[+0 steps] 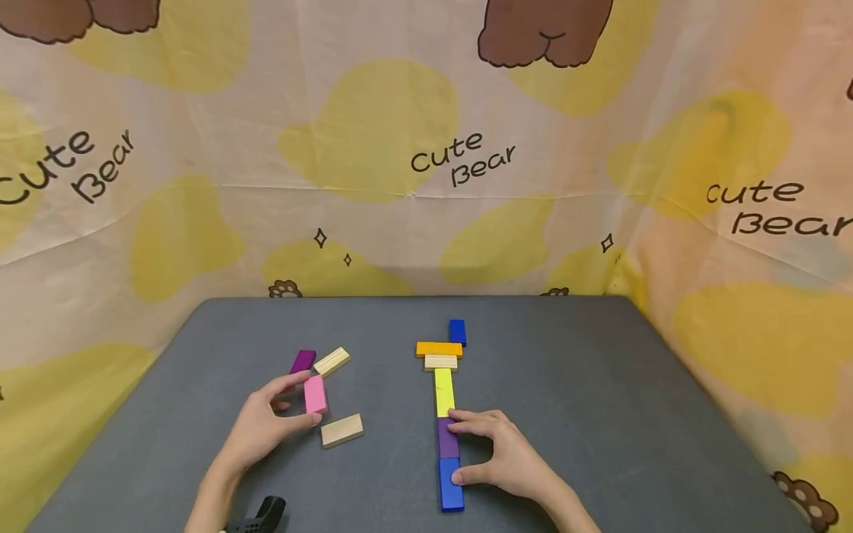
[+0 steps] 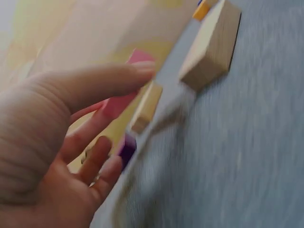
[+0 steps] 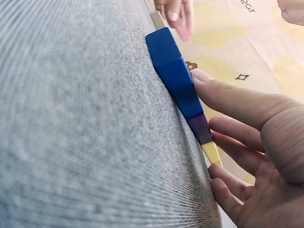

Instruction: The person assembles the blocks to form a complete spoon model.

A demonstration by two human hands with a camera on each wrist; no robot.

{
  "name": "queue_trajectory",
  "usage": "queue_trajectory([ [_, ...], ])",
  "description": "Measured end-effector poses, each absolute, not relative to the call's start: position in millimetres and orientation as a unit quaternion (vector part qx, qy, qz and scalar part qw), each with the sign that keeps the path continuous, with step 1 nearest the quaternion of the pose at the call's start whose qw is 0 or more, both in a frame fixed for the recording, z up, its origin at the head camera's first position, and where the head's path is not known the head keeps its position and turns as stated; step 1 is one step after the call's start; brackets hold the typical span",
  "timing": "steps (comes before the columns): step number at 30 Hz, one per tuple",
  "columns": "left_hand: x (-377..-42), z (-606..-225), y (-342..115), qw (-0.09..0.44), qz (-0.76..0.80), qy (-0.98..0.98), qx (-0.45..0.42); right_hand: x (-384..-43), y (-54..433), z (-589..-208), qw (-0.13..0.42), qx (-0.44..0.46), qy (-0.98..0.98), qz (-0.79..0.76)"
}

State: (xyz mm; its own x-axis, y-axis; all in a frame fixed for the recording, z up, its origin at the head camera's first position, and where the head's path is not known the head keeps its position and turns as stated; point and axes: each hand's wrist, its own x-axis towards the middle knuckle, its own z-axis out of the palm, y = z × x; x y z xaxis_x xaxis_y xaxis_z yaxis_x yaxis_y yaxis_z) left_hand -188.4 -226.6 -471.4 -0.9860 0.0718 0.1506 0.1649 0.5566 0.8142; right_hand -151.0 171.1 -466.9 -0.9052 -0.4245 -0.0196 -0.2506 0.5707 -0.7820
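Note:
My left hand (image 1: 263,422) pinches a pink block (image 1: 316,395) between thumb and fingertips, above the left part of the table. In the left wrist view the pink block (image 2: 141,56) is partly hidden behind the thumb. My right hand (image 1: 503,455) lies alongside a straight column of blocks. Its thumb tip is at the side of the near blue block (image 1: 451,488), and its fingertips are at the purple block (image 1: 448,438) and the yellow block (image 1: 443,392). These three lie end to end. Beyond them, a natural wood block (image 1: 440,363) and an orange block (image 1: 439,349) lie crosswise.
Another blue block (image 1: 457,332) lies at the far end, behind the orange one. Near my left hand are a dark purple block (image 1: 303,361) and two plain wooden blocks (image 1: 332,361). A black object (image 1: 265,516) shows by the left wrist. A patterned cloth (image 1: 373,244) hangs behind the grey table (image 1: 566,370).

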Motion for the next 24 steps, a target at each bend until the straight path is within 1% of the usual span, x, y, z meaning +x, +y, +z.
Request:
queue_trajectory([
  [3, -194, -462, -213, 0.067, -0.469, -0.878, -0.069, -150, 172, -467, 0.1, -0.194, 0.881, -0.421],
  [6, -207, -449, -195, 0.083, -0.471, -0.874, -0.081, -150, 172, -467, 0.1, -0.196, 0.88, -0.421],
  [12, -254, -428, -150, 0.084, -0.521, -0.843, -0.107, -150, 173, -468, 0.086, -0.198, 0.882, -0.419],
  [17, -291, -435, -118, 0.075, -0.539, -0.834, -0.095, -151, 172, -468, 0.09, -0.197, 0.883, -0.417],
  [20, -305, -443, -103, 0.064, -0.532, -0.842, -0.07, -152, 171, -468, 0.098, -0.196, 0.881, -0.419],
  [24, -316, -450, -89, 0.052, -0.521, -0.85, -0.057, -152, 171, -468, 0.103, -0.194, 0.88, -0.42],
])
